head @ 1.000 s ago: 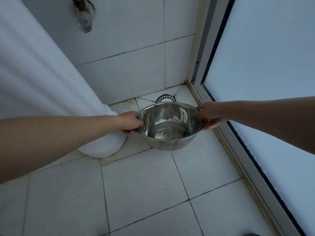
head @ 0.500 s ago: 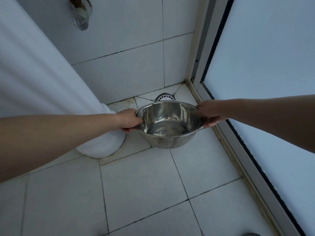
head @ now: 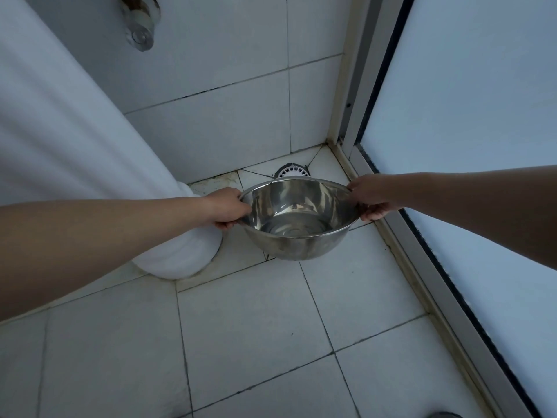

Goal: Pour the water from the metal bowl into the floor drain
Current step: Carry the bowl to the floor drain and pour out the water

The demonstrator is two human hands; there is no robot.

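Observation:
A shiny metal bowl [head: 301, 245] hangs above the tiled floor near the corner, held level with a shallow pool of water in its bottom. My left hand [head: 227, 208] grips its left rim and my right hand [head: 369, 196] grips its right rim. The round white floor drain [head: 291, 171] lies in the corner just beyond the bowl's far rim, and the bowl hides its near half.
A white pedestal column [head: 180, 254] stands on the floor close to my left hand. A frosted glass door in a metal frame [head: 452, 297] runs along the right side. Tiled walls close the corner, with a metal tap fitting [head: 139, 31] high on the back wall.
Both hands have carried the bowl slightly farther toward the corner drain, so the bowl covers more of the drain than before. The grip is unchanged.

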